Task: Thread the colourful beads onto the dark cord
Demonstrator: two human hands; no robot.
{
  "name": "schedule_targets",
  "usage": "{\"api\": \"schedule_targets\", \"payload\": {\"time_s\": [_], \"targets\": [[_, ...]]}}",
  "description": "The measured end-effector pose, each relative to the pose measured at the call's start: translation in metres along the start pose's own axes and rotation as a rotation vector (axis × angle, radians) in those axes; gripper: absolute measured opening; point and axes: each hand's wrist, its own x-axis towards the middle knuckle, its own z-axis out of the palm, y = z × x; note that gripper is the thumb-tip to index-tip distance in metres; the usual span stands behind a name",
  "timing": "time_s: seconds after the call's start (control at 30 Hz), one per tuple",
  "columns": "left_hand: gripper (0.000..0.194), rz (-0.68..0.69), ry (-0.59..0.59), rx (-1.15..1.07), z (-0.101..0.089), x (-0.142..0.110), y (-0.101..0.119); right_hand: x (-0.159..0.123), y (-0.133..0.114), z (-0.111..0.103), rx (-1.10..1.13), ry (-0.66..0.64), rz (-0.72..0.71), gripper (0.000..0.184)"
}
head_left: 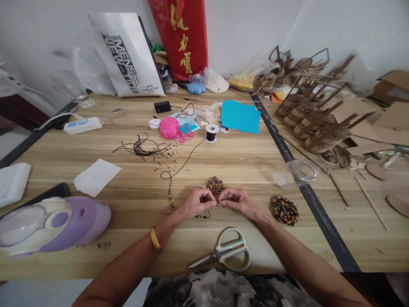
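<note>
My left hand (198, 201) is closed in a pinch on the end of a thin black cord (186, 160). Facing it, fingertips almost touching, my right hand (238, 201) pinches a small yellowish bead (219, 201). Strung beads (171, 199) sit along the cord, which loops left of my hands and runs back to a white spool (211, 133) wound with black cord. Just beyond my fingertips lies a small heap of mixed coloured beads (214, 184). To the right of my right hand is a bigger coil of beads (284, 210). White-handled scissors (223, 250) lie between my forearms.
Black cord pieces (143, 147), a pink yarn ball (169, 127) and blue sheets (240, 116) lie farther back. At left are a purple-and-white device (57, 226) and white paper (97, 177). Brown woven baskets (316, 119) and a clear tubing coil (303, 171) are at right.
</note>
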Motion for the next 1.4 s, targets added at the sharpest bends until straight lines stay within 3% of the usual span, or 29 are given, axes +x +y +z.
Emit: {"api": "schedule_targets", "payload": {"time_s": [1.03,1.4], "targets": [[0.015,0.024,-0.014,0.012,-0.0014,-0.0011,0.0053,-0.0001,0.0045,-0.0027,-0.032,-0.007,-0.034,0.018],[0.016,0.006,-0.026,-0.003,-0.0012,-0.0013,0.0054,-0.0002,0.0013,-0.001,-0.053,-0.011,-0.031,0.023]]}}
